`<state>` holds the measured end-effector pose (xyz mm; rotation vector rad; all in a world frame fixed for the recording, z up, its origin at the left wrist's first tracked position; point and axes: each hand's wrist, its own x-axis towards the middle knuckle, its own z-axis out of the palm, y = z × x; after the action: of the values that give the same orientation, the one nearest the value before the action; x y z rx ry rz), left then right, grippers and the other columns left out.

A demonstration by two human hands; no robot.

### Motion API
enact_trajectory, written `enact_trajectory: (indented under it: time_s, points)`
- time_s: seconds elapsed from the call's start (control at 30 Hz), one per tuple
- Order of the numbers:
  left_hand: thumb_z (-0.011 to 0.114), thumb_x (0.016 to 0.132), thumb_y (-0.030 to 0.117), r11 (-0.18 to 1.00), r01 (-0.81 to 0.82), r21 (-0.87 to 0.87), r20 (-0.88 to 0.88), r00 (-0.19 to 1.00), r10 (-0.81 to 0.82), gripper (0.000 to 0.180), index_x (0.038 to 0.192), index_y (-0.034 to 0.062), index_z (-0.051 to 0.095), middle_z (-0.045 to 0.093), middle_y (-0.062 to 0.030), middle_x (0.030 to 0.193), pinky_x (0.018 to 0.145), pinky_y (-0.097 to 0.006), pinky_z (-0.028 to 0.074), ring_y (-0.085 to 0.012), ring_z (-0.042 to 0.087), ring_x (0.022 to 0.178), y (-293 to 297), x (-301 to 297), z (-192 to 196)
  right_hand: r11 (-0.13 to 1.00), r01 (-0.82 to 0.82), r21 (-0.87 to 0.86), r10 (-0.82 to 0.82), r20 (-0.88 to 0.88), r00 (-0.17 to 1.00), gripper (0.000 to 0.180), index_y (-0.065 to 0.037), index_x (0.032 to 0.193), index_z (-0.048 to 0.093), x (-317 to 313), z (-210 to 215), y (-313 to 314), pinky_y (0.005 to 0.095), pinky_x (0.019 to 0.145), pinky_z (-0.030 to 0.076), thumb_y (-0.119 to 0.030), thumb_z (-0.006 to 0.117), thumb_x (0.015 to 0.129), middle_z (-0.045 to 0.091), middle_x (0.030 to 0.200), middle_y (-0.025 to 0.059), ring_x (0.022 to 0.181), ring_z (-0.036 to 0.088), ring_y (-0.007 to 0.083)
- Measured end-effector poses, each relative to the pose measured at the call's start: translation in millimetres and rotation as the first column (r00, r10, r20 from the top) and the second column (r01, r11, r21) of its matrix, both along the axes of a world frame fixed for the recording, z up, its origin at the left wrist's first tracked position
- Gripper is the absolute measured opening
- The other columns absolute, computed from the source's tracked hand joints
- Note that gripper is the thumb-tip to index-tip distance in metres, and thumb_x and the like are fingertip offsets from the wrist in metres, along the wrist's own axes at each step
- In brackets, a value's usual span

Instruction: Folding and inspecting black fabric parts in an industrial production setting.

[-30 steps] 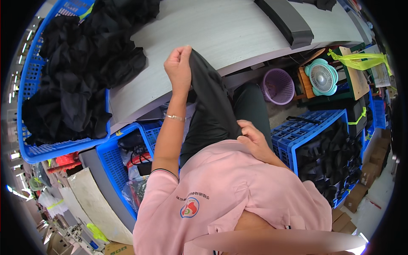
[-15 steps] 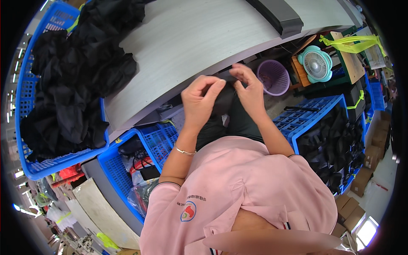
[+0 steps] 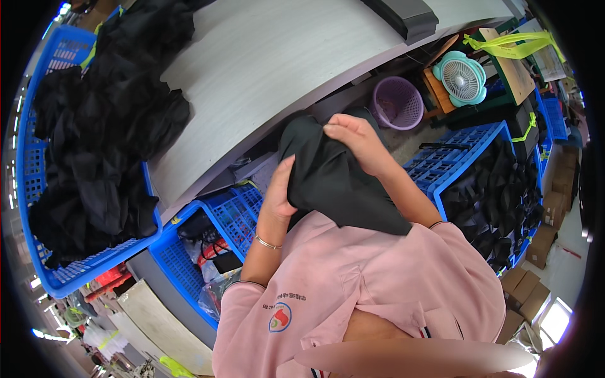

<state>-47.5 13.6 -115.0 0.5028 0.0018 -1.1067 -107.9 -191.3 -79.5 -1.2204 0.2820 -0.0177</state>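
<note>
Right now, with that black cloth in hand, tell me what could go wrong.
The black cloth could slip: the right hand pinches it near its far edge, while how firmly the left hand grips is hard to tell.

The bracelet on the left wrist might snag the fabric, being close to it.

The heap of dark fabric bulges past the blue basket over the table, so pieces might slide out if bumped.

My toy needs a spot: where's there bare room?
On the grey tabletop, between the black cloth heap on the left and the dark block on the right. Crowded: the blue basket beneath that heap, and against the pink shirt where black fabric spreads.
</note>
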Motion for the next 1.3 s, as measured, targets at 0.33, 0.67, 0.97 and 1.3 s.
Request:
enact_trajectory:
  time_s: [0.33, 0.67, 0.97, 1.3]
  points:
    - [0.057, 0.097, 0.023, 0.993, 0.114, -0.032, 0.015, 0.993, -0.114, 0.03, 0.121, 0.006, 0.061, 0.064, -0.0113, 0.118, 0.098, -0.043, 0.047, -0.025, 0.062, 0.108, -9, -40, -31, 0.453, 0.419, -0.787, -0.054, 0.445, 0.894, 0.029, -0.005, 0.077, 0.055, 6, -48, 44, 0.0407, 0.052, 0.046, -0.025, 0.063, 0.096, 0.054, 0.065, 0.0157, 0.058, 0.058, 0.0346]
    - [0.06, 0.088, 0.017, 0.871, -0.475, 0.125, 0.944, -0.214, -0.252, 0.01, 0.092, 0.0093, 0.065, 0.061, -0.007, 0.09, 0.075, -0.039, 0.043, -0.0228, 0.058, 0.085, -15, -45, -83, 0.551, 0.171, -0.817, 0.092, 0.263, 0.96, 0.019, -0.003, 0.087, 0.06, 3, -99, 93, 0.0382, 0.056, 0.049, -0.021, 0.061, 0.096, 0.061, 0.07, 0.0157, 0.06, 0.062, 0.0313]
    - [0.06, 0.086, 0.015, 0.804, -0.594, 0.027, 0.731, -0.537, -0.421, 0.009, 0.088, 0.0094, 0.066, 0.061, -0.0063, 0.086, 0.072, -0.037, 0.043, -0.0222, 0.058, 0.082, -19, -15, -70, 0.728, -0.006, -0.686, 0.039, 0.033, 0.999, 0.015, -0.004, 0.093, 0.063, -46, -138, 62, 0.0359, 0.058, 0.05, -0.018, 0.059, 0.096, 0.062, 0.071, 0.0154, 0.061, 0.063, 0.0274]
    - [0.059, 0.087, 0.014, 0.831, -0.556, 0.024, 0.687, -0.595, -0.417, 0.011, 0.092, 0.0083, 0.067, 0.062, -0.0064, 0.088, 0.075, -0.037, 0.044, -0.022, 0.059, 0.084, -11, -29, -25, 0.558, 0.446, -0.7, -0.27, 0.356, 0.895, 0.017, 0.002, 0.1, 0.065, -23, -1, 3, 0.0309, 0.082, 0.049, -0.01, 0.069, 0.088, 0.064, 0.104, 0.0099, 0.094, 0.062, 0.0217]
